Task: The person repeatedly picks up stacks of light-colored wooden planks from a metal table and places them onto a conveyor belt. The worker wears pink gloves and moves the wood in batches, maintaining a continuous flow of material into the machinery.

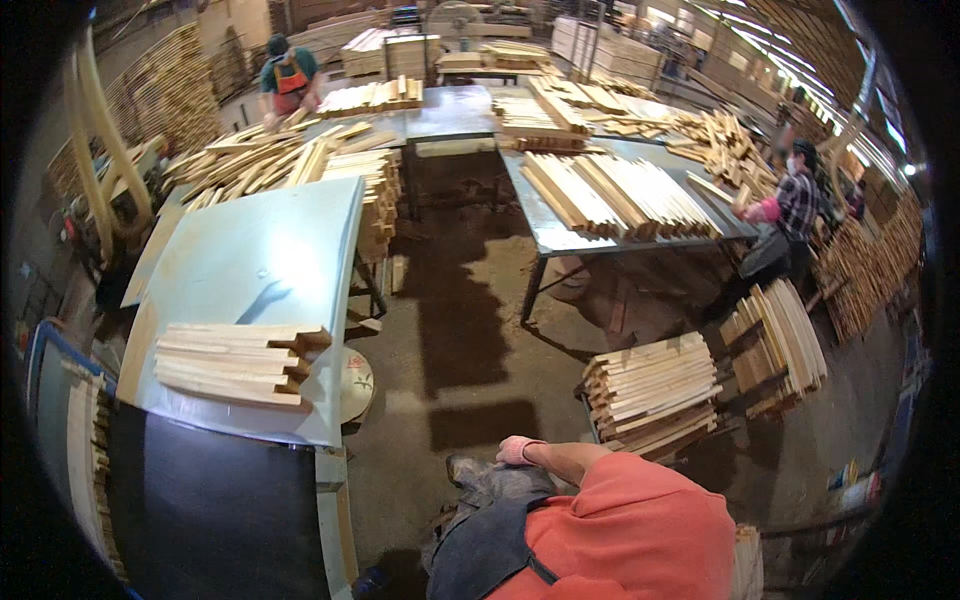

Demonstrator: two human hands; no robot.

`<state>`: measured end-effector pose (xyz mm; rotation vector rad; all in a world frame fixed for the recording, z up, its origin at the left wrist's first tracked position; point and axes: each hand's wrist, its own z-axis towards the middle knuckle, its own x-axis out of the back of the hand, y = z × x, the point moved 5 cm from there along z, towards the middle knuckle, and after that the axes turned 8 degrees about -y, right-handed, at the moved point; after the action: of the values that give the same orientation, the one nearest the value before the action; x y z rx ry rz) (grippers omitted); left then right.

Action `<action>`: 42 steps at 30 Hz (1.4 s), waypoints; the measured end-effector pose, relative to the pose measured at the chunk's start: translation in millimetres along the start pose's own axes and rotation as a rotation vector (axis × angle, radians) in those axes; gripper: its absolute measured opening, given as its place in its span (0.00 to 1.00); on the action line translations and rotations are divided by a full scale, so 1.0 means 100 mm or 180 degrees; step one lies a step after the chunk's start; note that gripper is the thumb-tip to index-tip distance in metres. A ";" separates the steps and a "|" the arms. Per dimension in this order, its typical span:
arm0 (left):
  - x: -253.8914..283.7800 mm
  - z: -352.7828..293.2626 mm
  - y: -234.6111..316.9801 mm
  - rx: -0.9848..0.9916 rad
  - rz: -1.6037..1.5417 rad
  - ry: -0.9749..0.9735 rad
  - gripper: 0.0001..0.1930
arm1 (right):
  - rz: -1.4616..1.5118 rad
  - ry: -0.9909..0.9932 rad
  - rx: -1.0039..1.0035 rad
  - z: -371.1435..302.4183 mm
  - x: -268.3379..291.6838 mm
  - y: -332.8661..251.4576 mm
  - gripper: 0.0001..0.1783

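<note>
My right hand (518,450), in a pale pink glove, is low in front of my body, over my grey, worn trouser leg (500,483). Its fingers bend down out of sight, so their closing and any grip cannot be made out. The arm comes out of an orange-red sleeve (640,495); a dark apron (480,550) covers my front. My left hand does not show. To the right of the hand is a stack of pale wooden strips (655,385). Left of me, several notched wooden boards (235,362) lie on a light metal-topped table (250,240).
A dark panel (220,520) adjoins the table. At the right stands another leaning wood stack (775,345). Across the aisle, a table bears rows of strips (620,195). One co-worker (288,80) stands at far left, another (795,205) at right, both beside wood piles.
</note>
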<state>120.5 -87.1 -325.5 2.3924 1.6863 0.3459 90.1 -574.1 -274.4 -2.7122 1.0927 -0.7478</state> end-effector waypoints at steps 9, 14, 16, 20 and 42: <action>-0.14 -0.01 0.50 -0.0129 0.0397 -0.0161 0.22 | 0.0728 -0.0013 -0.0424 -0.35 -0.39 0.29 0.36; -0.10 0.03 0.51 -0.0134 0.0523 -0.0219 0.21 | 0.0791 -0.0032 -0.0485 -0.37 -0.47 0.38 0.34; -0.10 0.05 0.52 -0.0131 0.0608 -0.0255 0.21 | 0.0667 0.0062 -0.0401 -0.39 -0.45 0.36 0.31; -0.20 0.07 0.63 -0.0117 0.0685 -0.0284 0.20 | 0.0704 0.0472 -0.0390 -0.46 -0.38 0.38 0.27; -1.48 -0.23 2.04 -0.0624 0.0944 -0.0269 0.19 | 0.2236 0.1170 -0.0475 -0.28 0.49 2.41 0.22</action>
<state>248.7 -293.4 -256.4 2.4683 1.2017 0.4257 -42.1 -782.3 -300.3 -2.0635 2.0830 -1.0619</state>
